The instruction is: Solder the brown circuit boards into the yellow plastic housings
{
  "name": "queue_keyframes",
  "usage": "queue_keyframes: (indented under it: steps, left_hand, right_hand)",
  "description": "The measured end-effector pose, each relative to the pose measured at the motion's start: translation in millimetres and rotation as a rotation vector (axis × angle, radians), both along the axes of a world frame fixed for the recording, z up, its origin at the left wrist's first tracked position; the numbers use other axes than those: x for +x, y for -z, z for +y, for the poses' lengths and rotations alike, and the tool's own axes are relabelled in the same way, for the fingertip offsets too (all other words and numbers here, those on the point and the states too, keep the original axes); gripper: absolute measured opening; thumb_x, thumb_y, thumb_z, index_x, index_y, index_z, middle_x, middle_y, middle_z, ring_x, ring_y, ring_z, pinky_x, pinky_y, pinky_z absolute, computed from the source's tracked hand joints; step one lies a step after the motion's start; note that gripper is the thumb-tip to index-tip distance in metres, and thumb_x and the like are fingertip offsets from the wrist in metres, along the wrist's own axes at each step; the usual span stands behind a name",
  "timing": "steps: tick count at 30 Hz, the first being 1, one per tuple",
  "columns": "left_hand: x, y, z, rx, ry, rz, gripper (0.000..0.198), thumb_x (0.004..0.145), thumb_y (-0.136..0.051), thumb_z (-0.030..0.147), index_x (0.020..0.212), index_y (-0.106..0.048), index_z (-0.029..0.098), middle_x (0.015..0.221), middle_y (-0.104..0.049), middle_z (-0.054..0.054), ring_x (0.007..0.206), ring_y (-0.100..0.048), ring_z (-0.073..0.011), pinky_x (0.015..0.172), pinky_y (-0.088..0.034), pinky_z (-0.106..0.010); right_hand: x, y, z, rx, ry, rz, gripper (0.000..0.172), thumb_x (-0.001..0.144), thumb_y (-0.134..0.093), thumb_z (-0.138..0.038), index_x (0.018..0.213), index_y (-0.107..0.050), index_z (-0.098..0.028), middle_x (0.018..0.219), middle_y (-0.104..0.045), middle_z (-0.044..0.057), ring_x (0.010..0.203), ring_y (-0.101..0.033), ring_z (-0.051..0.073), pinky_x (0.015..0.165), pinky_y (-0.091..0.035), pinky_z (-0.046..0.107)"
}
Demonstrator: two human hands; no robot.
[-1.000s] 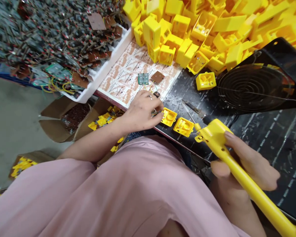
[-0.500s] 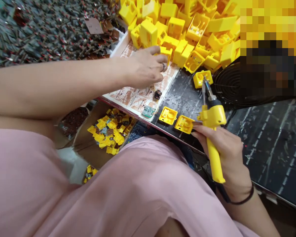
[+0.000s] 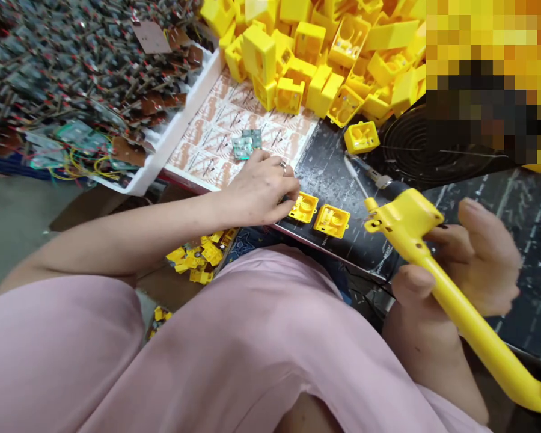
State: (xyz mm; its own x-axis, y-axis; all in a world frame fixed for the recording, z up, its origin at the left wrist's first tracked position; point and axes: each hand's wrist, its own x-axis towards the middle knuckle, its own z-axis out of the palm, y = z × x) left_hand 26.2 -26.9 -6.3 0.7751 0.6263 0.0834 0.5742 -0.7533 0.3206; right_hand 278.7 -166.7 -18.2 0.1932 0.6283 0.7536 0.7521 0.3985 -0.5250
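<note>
My right hand (image 3: 469, 270) holds a yellow soldering gun (image 3: 433, 264) loosely between thumb and fingers, its metal tip and thin feed tube pointing up and left over the black table. My left hand (image 3: 264, 187) is low over the patterned sheet, its fingers curled together at the left side of an open yellow case (image 3: 304, 206). What they pinch, if anything, is hidden. A second open yellow case (image 3: 332, 221) lies just to the right. Beyond my left fingertips, small green circuit boards (image 3: 243, 147) rest on the sheet.
Yellow cases (image 3: 315, 90) are heaped at the back, with one single case (image 3: 361, 138) before them. A white foam tray (image 3: 180, 114) piled with circuit boards stands at left. A cardboard box (image 3: 162, 279) of yellow parts sits below the table edge. A dark coiled ring (image 3: 415, 150) lies at right.
My left hand has come down from the heap toward the near yellow case, uncovering green boards on the sheet. The soldering gun has tilted over to the right, and my right fingers have loosened around it.
</note>
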Motion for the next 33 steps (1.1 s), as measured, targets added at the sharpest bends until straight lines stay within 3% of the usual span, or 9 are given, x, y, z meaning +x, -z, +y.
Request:
queue_keyframes:
  steps: [4,6,8,11,15,19,24,29,33]
  left_hand:
    - [-3,5.5,-1,-0.158,-0.061,-0.088,0.024,0.089,-0.049,0.032,0.086,-0.070,0.021,0.082,-0.073,-0.003,0.083,-0.063,-0.0213,0.097,-0.043,-0.046]
    - [-4,5.5,-1,-0.179,-0.090,-0.119,0.024,0.090,-0.048,0.032,0.089,-0.069,0.021,0.079,-0.072,-0.001,0.078,-0.063,-0.0193,0.099,-0.042,-0.045]
    - [-4,6.3,-2,-0.137,-0.102,-0.129,0.024,0.090,-0.048,0.033,0.087,-0.069,0.021,0.076,-0.071,-0.001,0.076,-0.063,-0.0187,0.101,-0.041,-0.045]
    - [-2,9.2,-5,-0.061,-0.087,-0.120,0.024,0.091,-0.048,0.031,0.084,-0.069,0.021,0.073,-0.071,-0.001,0.074,-0.064,-0.0191,0.102,-0.040,-0.046]
    - [0,12.7,-7,0.031,-0.062,-0.058,0.026,0.093,-0.047,0.029,0.083,-0.070,0.020,0.075,-0.073,-0.004,0.077,-0.066,-0.0212,0.097,-0.042,-0.047]
    - [0,15.2,-7,0.148,-0.048,-0.027,0.028,0.094,-0.046,0.028,0.085,-0.071,0.020,0.075,-0.072,-0.005,0.079,-0.067,-0.0231,0.088,-0.044,-0.045]
    - [1,17.3,-5,0.252,-0.001,-0.013,0.030,0.094,-0.045,0.025,0.082,-0.072,0.019,0.073,-0.071,-0.005,0.078,-0.067,-0.0231,0.086,-0.046,-0.044]
    - [3,16.5,-3,0.285,0.011,0.015,0.031,0.093,-0.046,0.026,0.078,-0.072,0.019,0.067,-0.067,-0.004,0.077,-0.065,-0.0231,0.087,-0.047,-0.045]
    - [4,16.0,-2,0.343,0.037,0.042,0.035,0.094,-0.043,0.026,0.074,-0.071,0.018,0.066,-0.067,-0.005,0.077,-0.066,-0.0236,0.082,-0.048,-0.043]
  right_hand:
    - [0,3.7,13,0.195,0.101,0.247,0.050,0.091,-0.070,-0.062,0.114,-0.080,-0.019,0.094,-0.076,0.007,0.069,-0.069,0.017,0.051,-0.052,0.025]
    - [3,6.8,19,0.252,0.101,0.377,0.058,0.099,-0.054,-0.066,0.101,-0.083,-0.017,0.084,-0.073,0.007,0.067,-0.066,0.015,0.053,-0.050,0.025]
    - [6,9.4,18,0.226,0.094,0.404,0.049,0.103,-0.054,-0.055,0.096,-0.083,-0.017,0.076,-0.072,0.005,0.067,-0.067,0.014,0.056,-0.050,0.024]
    - [7,9.3,6,0.023,0.031,0.297,0.022,0.092,-0.076,-0.033,0.110,-0.082,-0.022,0.079,-0.076,0.004,0.063,-0.067,0.015,0.052,-0.050,0.025]
    - [3,0.2,-11,-0.115,-0.132,0.098,0.055,0.077,-0.086,-0.014,0.129,-0.074,-0.027,0.098,-0.081,0.005,0.060,-0.069,0.016,0.043,-0.048,0.025]
    - [-2,-12.1,-8,-0.146,-0.373,-0.075,0.047,0.075,-0.083,-0.004,0.118,-0.071,-0.022,0.079,-0.077,0.002,0.063,-0.072,0.017,0.049,-0.056,0.023]
    - [-6,-17.4,2,-0.152,-0.396,-0.206,0.025,0.080,-0.083,-0.010,0.090,-0.063,-0.021,0.072,-0.073,0.000,0.060,-0.071,0.013,0.048,-0.055,0.019]
    - [-10,-18.8,2,-0.155,-0.420,-0.264,0.025,0.081,-0.083,-0.011,0.091,-0.062,-0.020,0.077,-0.074,0.000,0.063,-0.071,0.013,0.050,-0.054,0.021]
    - [-3,-27.4,-4,-0.283,-0.408,-0.236,0.018,0.085,-0.080,-0.014,0.090,-0.064,-0.022,0.079,-0.075,-0.001,0.066,-0.072,0.013,0.058,-0.058,0.022]
